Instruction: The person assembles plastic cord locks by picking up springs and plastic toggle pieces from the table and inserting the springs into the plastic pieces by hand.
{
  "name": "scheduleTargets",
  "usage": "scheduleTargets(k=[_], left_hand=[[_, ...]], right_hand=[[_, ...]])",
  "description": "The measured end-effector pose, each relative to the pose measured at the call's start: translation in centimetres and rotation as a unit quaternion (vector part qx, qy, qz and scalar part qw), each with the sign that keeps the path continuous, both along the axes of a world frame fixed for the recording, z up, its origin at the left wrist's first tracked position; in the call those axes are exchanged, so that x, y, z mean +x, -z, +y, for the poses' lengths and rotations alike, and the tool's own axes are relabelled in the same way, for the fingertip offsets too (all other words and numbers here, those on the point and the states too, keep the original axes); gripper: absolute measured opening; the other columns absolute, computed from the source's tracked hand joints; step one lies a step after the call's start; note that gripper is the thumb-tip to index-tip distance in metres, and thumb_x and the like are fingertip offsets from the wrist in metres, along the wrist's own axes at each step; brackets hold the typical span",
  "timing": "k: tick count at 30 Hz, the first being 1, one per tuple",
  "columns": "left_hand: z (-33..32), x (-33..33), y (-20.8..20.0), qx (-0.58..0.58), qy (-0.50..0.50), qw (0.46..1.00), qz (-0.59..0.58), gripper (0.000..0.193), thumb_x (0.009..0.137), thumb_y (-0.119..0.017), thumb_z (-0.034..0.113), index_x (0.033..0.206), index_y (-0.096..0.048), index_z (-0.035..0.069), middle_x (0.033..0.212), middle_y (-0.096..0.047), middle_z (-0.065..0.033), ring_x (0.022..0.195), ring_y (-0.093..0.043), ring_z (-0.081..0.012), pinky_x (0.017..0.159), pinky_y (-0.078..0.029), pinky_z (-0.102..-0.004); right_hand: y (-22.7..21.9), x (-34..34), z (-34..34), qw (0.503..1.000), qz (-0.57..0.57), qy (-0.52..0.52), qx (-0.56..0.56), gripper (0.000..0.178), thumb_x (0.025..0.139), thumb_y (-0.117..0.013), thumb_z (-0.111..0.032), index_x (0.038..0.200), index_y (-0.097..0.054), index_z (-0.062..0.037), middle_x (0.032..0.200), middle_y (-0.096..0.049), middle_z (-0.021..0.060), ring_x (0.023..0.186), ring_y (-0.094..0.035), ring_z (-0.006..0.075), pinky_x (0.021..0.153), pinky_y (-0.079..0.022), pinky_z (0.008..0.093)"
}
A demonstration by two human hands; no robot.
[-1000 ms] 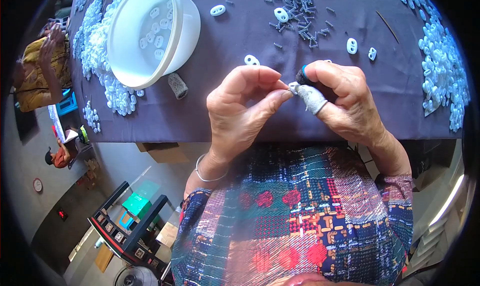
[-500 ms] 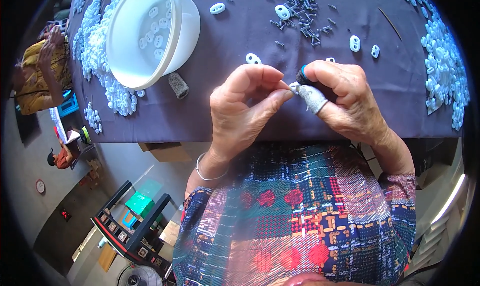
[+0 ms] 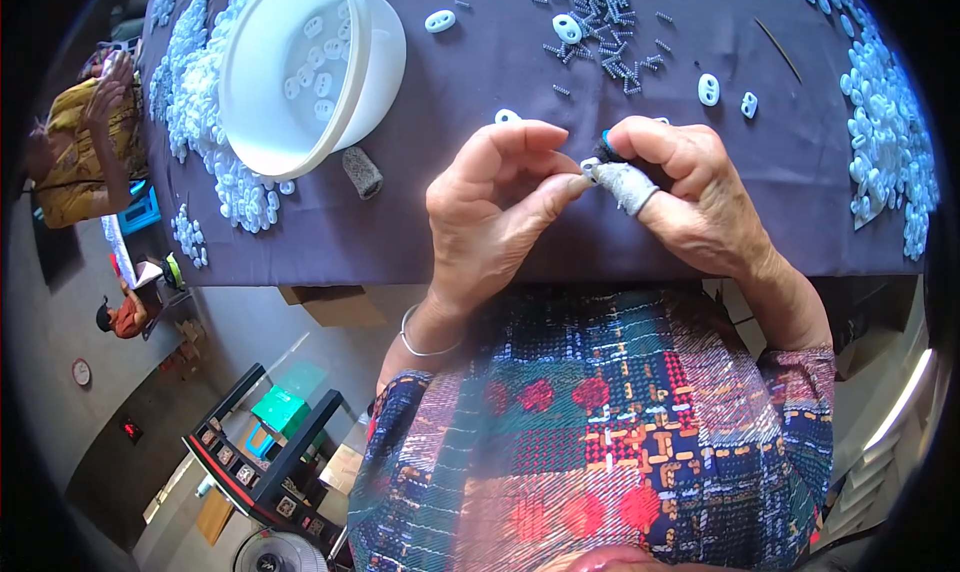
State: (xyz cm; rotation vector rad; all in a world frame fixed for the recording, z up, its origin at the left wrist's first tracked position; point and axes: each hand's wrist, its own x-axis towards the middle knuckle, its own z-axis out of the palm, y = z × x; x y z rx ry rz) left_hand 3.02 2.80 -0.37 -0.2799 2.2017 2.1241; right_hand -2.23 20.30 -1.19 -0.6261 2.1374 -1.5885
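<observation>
In front of my body, both hands meet at a small white plastic cord-lock piece (image 3: 589,166), mostly hidden by the fingertips. My right hand (image 3: 690,192) pinches it; its thumb wears a grey cloth finger cover and its index finger a dark one with a blue edge. My left hand (image 3: 500,197) is closed too, its thumb tip pressed to the same piece. Just beyond the hands lies a white two-hole cord lock (image 3: 508,117). Farther off is a pile of small metal springs (image 3: 605,22), with another white cord lock (image 3: 567,28) on it.
A white tub (image 3: 378,82) with several cord locks inside stands at left, beside a heap of white pieces (image 3: 200,102). A loose grey finger cover (image 3: 362,173) lies near it. More white pieces (image 3: 875,132) lie at right, and a thin brown stick (image 3: 779,50) at far right.
My left hand has shifted slightly right, and its fingers have moved a little around the small piece. The right hand has turned slightly, so the piece shows more.
</observation>
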Motion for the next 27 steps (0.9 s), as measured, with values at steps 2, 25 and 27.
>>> scheduleTargets(k=[2,25,27], left_hand=[[0.1,0.1,0.1,0.020,-0.013,1.000,-0.004,0.031,0.074,-0.069,-0.006,0.103,-0.056,-0.002,0.084,-0.065,-0.0064,0.079,-0.062,-0.0099,0.072,-0.050,-0.0212],[0.1,1.0,0.7,-0.051,-0.085,0.993,0.068,0.018,0.090,-0.056,0.011,0.102,-0.059,-0.002,0.086,-0.063,-0.0064,0.073,-0.058,-0.0098,0.061,-0.045,-0.0200],[-1.0,0.3,1.0,-0.298,0.027,0.927,0.225,0.015,0.090,-0.055,0.014,0.092,-0.060,0.000,0.079,-0.058,-0.0055,0.072,-0.051,-0.0139,0.064,-0.041,-0.0256]], right_hand=[[0.0,0.0,0.0,1.000,-0.008,-0.003,-0.005,0.009,0.079,-0.060,0.000,0.085,-0.054,0.0040,0.069,-0.052,0.0048,0.063,-0.049,0.0089,0.056,-0.040,0.0240],[-0.6,0.0,-0.1,0.988,-0.146,0.037,-0.043,0.006,0.086,-0.059,-0.005,0.088,-0.057,-0.0005,0.074,-0.050,-0.0079,0.066,-0.043,-0.0016,0.054,-0.034,0.0160],[-0.1,0.2,0.0,0.989,-0.121,0.036,-0.071,0.006,0.086,-0.058,-0.006,0.088,-0.057,-0.0006,0.073,-0.050,-0.0080,0.066,-0.043,-0.0020,0.054,-0.034,0.0154]])
